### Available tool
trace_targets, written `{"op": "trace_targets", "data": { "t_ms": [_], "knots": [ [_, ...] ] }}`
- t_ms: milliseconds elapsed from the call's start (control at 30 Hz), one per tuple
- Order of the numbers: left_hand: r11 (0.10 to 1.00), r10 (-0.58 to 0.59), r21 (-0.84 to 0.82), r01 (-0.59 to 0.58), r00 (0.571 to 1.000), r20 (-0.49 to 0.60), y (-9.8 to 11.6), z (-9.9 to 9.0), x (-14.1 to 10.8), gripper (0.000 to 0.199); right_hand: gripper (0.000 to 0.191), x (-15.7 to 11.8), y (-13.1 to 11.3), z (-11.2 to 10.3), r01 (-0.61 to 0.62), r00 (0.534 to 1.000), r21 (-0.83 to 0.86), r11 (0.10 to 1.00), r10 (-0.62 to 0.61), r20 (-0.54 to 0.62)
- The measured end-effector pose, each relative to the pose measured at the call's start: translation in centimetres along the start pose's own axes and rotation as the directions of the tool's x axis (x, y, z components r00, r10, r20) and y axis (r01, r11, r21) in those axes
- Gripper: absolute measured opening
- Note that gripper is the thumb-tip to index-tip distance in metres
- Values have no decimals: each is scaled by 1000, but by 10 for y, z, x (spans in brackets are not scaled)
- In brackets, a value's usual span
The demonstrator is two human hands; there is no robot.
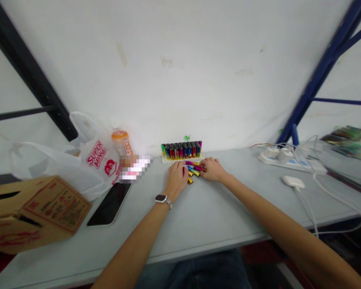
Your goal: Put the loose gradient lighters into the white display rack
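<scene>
Several shiny, multi-coloured lighters (193,171) lie in a loose pile on the grey table. My left hand (176,176) is at the pile's left side, its fingers curled round a purple lighter (183,171) that is partly covered. From the right, my right hand (212,168) pinches the end of a reddish lighter (202,169); its fingertips are partly hidden. Just behind the pile, against the wall, a white tray (168,160) holds rows of upright lighters (182,151) with dark tops.
To the left are a cardboard box (57,204), a white plastic bag (87,168), an orange-capped bottle (122,140) and a black phone (110,204). On the right lie a power strip (289,160), a white charger (293,182) and loose cables. A blue metal post (315,76) rises there.
</scene>
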State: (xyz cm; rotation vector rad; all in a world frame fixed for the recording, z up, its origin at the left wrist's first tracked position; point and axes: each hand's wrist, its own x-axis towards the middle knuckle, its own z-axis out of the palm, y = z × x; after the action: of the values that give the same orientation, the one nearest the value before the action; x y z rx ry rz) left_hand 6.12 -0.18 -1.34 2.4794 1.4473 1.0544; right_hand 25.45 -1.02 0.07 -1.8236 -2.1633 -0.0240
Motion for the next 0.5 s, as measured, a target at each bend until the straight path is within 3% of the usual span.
{"op": "trace_targets", "data": {
  "t_ms": [167, 267, 333, 400, 500],
  "knots": [
    [997, 7, -81, -10, 999, -36, 2, -8, -2, 23, 23, 10, -3, -4, -70, 995, 56, 996, 65, 80],
    [984, -25, -179, 10, 996, -85, -3, -11, -3, 24, 15, 14, -12, 0, -20, 999, 346, 938, 36, -40],
    [967, -60, -254, 24, 989, -136, -7, -13, -2, 26, 14, 16, -24, 2, 19, 995, 638, 770, 46, -85],
    [945, -111, -324, 49, 978, -176, -9, -15, -1, 30, 20, 16, -42, 4, -4, 996, 871, 492, 78, -39],
    [917, -170, -390, 83, 966, -193, -9, -18, 1, 32, 32, 10, -69, 6, -46, 990, 992, 115, 137, 30]
  ]
}}
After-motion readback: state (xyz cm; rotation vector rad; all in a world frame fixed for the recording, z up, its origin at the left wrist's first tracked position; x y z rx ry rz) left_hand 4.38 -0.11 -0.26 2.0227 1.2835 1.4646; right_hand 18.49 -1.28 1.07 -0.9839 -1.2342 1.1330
